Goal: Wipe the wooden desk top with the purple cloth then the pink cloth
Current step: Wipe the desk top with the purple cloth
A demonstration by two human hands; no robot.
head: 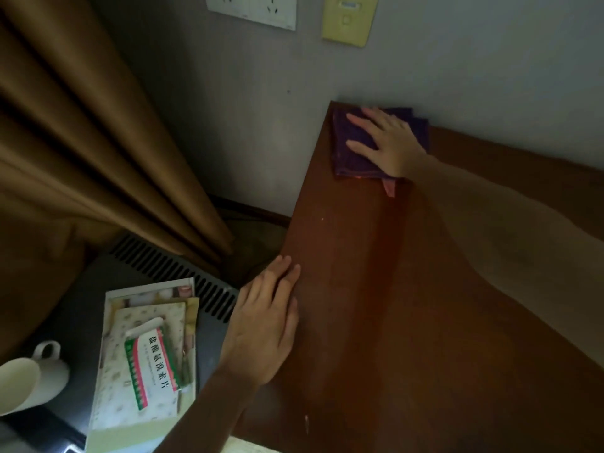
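Observation:
The wooden desk top (376,289) runs from the near edge to the wall. At its far left corner lies the folded purple cloth (349,155). My right hand (385,142) presses flat on it with fingers spread and straight. A strip of pink cloth (389,188) peeks out from under the purple one by my wrist. My left hand (264,325) rests flat on the desk's left edge with straight fingers and holds nothing.
Left of the desk a dark vented unit (170,269) carries a stack of papers (147,354), a medicine box (152,367) and a white mug (29,380). Brown curtains (81,142) hang at the left. Wall sockets (255,9) sit above.

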